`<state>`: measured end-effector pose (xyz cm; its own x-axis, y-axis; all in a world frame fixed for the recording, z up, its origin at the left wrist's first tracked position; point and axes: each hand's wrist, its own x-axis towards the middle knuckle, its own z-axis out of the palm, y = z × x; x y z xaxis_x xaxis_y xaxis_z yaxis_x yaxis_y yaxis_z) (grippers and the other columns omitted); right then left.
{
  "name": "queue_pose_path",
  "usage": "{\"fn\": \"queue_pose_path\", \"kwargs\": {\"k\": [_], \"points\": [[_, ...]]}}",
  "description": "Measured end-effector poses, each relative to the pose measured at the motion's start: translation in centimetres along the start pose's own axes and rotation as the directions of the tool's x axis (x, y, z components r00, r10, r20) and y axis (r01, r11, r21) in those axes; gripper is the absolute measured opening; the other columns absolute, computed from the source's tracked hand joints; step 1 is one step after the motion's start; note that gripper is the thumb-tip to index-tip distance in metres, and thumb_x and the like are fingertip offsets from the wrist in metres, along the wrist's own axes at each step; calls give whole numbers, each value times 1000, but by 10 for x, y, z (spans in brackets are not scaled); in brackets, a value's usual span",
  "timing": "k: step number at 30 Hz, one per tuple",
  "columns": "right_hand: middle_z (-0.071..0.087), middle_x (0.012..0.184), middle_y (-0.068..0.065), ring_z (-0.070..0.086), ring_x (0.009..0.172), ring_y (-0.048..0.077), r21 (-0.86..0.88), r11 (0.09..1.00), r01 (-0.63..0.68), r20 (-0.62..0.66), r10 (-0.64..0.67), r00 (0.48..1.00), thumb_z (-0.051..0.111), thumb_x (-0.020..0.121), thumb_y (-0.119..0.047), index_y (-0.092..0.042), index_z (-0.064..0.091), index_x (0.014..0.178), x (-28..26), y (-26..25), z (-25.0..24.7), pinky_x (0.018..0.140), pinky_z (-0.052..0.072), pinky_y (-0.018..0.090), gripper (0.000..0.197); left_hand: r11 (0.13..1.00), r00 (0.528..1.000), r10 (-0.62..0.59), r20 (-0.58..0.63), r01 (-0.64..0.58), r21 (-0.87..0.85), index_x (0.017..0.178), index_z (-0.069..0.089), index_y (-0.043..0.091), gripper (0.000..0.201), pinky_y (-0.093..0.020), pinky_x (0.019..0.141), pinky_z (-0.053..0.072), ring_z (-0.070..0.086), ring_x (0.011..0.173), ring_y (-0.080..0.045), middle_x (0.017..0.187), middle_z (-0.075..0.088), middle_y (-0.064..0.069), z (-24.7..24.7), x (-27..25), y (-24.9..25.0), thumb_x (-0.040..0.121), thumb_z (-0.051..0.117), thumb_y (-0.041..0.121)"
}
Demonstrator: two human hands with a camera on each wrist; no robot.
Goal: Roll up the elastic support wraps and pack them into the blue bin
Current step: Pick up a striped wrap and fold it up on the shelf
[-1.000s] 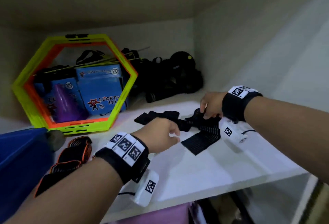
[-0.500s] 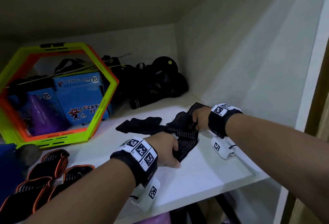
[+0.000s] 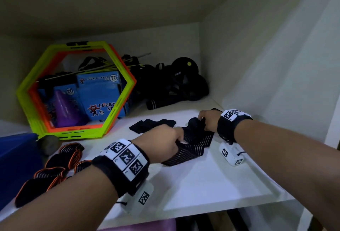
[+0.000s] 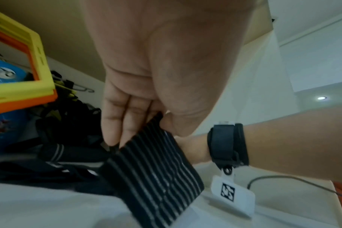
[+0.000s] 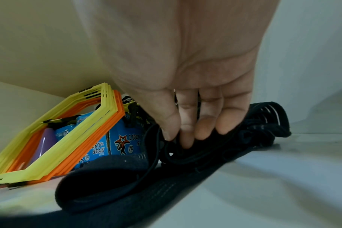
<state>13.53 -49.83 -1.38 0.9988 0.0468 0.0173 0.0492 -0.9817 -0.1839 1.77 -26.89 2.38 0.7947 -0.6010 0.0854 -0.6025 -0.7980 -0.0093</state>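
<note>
A black elastic wrap with thin white stripes (image 3: 191, 145) lies unrolled across the white shelf (image 3: 211, 184). My left hand (image 3: 165, 141) pinches its near end (image 4: 156, 166) between thumb and fingers. My right hand (image 3: 207, 121) curls its fingers round the far end, which is bunched into a small roll (image 5: 215, 148). The wrap's black tail (image 3: 152, 124) trails off to the left behind my left hand. Several black wraps with orange edging (image 3: 53, 172) lie at the shelf's left front. A corner of the blue bin (image 3: 16, 157) shows at the far left edge.
Stacked yellow and orange hexagon rings (image 3: 77, 91) lean upright at the back left, with blue boxes (image 3: 99, 96) and a purple cone (image 3: 63, 109) behind them. A heap of black gear (image 3: 174, 83) fills the back corner. The right wall (image 3: 266, 65) stands close beside my right hand.
The view has swung back to the left, bringing the blue bin's corner into sight. My right hand has bunched the far end into a tighter roll. The left hand keeps its pinch.
</note>
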Motion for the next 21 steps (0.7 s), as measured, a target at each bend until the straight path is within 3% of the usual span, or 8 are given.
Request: {"fn": "queue_pose_path", "kwargs": {"k": [2,4,6,8,12,15,18,21], "points": [[69,104,-6,67,97,19,30,999,39,-2,-39,999,61,79,-15,-36,63,118,-3,-3,0,86,51,25,44,999,995,-42,-93,44,21,108,49,31,25,-30,51,35,49,61,-11,69,51,5,-13,-9,-14,89,45,15],[69,111,-8,66,103,18,43,997,65,-15,-64,998,57,82,-15,-36,69,115,-5,-5,-1,92,51,26,41,997,983,-78,-168,80,5,102,47,38,25,-36,56,48,54,64,-14,72,55,5,-27,-18,-28,87,40,19],[73,109,-6,68,102,20,96,993,65,-17,-64,998,59,82,-12,-28,77,105,-6,-6,-2,93,52,28,34,996,979,-94,-183,91,-27,98,54,35,27,-41,69,54,59,75,-18,83,62,4,-39,-25,-43,88,40,14],[77,100,1,70,95,22,152,986,64,-24,-61,998,66,79,-13,-18,80,97,-6,-7,-4,89,56,31,23,990,974,-139,-179,137,-25,99,64,25,30,-34,74,50,59,85,-19,94,64,1,-46,-30,-53,91,43,4],[77,86,13,74,79,31,309,951,29,-38,-18,999,67,71,-22,-7,77,86,-9,-12,-13,77,62,42,24,978,944,-209,-257,203,-49,97,68,21,30,-18,61,39,57,79,-14,89,62,7,-55,-42,-63,92,45,3],[75,78,13,73,68,27,443,895,41,-109,8,994,78,67,-34,-2,74,82,-11,-14,-22,71,61,44,35,978,937,-207,-282,194,-74,96,68,20,23,-14,51,37,56,63,-7,82,58,14,-59,-50,-66,91,51,6],[69,72,3,64,66,19,481,871,97,-210,8,978,85,72,-21,-8,73,79,-14,-17,-33,67,56,32,19,982,931,-191,-312,177,-73,97,66,21,22,-15,47,31,50,53,-7,78,53,14,-63,-54,-71,91,52,5],[62,70,-6,61,73,16,467,872,147,-345,26,938,80,79,-14,-13,72,81,-19,-23,-44,64,44,25,8,988,918,-153,-367,133,-80,96,64,23,25,-15,49,32,49,59,-6,86,56,8,-69,-54,-80,90,52,3]]}}
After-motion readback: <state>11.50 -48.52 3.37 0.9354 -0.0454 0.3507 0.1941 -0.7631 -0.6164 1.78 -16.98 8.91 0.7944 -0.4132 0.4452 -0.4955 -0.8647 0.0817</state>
